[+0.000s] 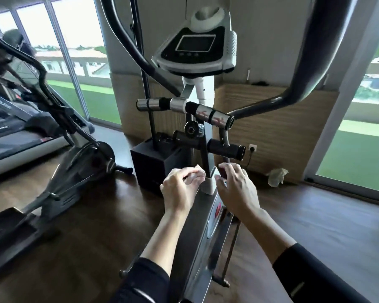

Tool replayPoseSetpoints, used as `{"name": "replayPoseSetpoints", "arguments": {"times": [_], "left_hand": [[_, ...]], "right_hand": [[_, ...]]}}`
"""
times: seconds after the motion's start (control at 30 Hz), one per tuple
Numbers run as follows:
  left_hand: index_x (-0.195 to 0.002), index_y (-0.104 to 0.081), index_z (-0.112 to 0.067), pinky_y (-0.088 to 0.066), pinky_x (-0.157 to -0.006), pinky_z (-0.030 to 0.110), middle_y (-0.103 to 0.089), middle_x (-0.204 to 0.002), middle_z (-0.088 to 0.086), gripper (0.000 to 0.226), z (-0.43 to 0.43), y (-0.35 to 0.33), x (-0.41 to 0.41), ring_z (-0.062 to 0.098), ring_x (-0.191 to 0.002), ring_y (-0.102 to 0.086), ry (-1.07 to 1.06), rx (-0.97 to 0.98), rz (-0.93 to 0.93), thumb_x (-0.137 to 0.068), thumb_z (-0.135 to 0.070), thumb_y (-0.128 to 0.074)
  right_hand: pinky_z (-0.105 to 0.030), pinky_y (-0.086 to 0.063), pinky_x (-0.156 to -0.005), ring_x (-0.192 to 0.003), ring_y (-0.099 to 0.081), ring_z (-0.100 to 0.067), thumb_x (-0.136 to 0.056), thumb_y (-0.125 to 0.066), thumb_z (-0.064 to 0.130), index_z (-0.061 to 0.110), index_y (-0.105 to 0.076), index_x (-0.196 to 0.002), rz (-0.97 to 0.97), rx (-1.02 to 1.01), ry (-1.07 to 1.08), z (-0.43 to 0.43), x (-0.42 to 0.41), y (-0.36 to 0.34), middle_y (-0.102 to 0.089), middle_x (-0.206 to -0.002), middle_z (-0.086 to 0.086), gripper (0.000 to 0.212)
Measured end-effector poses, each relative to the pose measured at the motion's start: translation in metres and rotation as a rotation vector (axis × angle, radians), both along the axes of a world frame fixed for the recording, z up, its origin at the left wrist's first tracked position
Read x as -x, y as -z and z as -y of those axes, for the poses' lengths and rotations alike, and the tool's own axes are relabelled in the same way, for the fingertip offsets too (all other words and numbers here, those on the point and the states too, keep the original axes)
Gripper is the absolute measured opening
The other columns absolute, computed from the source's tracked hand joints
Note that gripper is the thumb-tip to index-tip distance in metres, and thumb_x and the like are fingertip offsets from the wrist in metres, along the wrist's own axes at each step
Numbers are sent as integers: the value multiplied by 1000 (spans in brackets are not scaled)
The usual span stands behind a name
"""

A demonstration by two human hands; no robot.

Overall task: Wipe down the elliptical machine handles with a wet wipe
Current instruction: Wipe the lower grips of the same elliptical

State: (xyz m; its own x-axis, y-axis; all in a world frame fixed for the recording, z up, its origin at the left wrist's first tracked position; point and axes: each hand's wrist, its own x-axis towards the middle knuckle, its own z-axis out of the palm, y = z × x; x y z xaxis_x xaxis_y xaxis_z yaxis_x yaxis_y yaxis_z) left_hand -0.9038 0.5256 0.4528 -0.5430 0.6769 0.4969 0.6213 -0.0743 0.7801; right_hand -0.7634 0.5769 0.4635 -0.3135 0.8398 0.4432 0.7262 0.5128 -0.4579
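While both forearms reach out over the elliptical machine's central column [207, 149], the person's left hand [179, 189] curls its fingers loosely around what looks like a pale wet wipe [195, 174], pinched near the fingertips just left of the column's white base collar [208, 185]. Across the column, the right hand [236, 189] hangs with fingers bent downward and partly spread; a small dark red object shows at its fingertips, too blurred to identify, and whether the hand grips it cannot be told. Above the hands, the short chrome-and-black fixed handles [184, 108] cross the column below the display console [195, 49], and the long curved moving handles [311, 62] sweep up on either side, well apart from both hands. A crumpled pale tissue [277, 176] lies on the dark wooden floor [315, 219] by the wall. A second exercise machine [59, 132] stands at left before the windows.
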Motion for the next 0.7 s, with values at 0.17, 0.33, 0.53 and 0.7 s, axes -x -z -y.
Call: {"name": "replayPoseSetpoints", "arguments": {"times": [0.17, 0.33, 0.53, 0.7], "left_hand": [[-93, -75, -34, -52, -84, 39, -73, -93, -10, 17, -71, -40, 27, 3, -91, -64, 8, -130, -73, -76, -36, -78], [-102, -75, -20, -48, -87, 18, -70, -95, -7, 25, -127, -85, 39, 3, -91, -63, -60, -292, -194, -78, -26, -78], [-110, -72, -23, -50, -84, 46, -68, -100, -4, 28, -178, -89, 49, 23, -96, -60, -69, -249, -446, -83, -26, -71], [-116, -69, -23, -47, -88, 47, -68, -111, -10, 29, -192, -78, 61, 22, -104, -52, -68, -266, -579, -93, -33, -55]], "right_hand": [[-39, -44, -89, -116, -50, -30, -93, -53, 29, 10, -46, -132, -152, -112, 99, -57, 19, -34, -49, -132, -12, 44], [-39, -43, -96, -123, -46, -26, -97, -49, 28, 15, -39, -142, -206, -214, 65, -98, 24, -54, -44, -141, -6, 48], [-33, -38, -104, -128, -48, -24, -99, -48, 28, 13, -44, -141, -200, -253, 42, -126, 26, -51, -50, -142, -5, 45], [-44, -48, -97, -120, -56, -24, -97, -53, 30, 15, -51, -137, -272, -308, 20, -133, 23, -45, -57, -135, -3, 43]]}}
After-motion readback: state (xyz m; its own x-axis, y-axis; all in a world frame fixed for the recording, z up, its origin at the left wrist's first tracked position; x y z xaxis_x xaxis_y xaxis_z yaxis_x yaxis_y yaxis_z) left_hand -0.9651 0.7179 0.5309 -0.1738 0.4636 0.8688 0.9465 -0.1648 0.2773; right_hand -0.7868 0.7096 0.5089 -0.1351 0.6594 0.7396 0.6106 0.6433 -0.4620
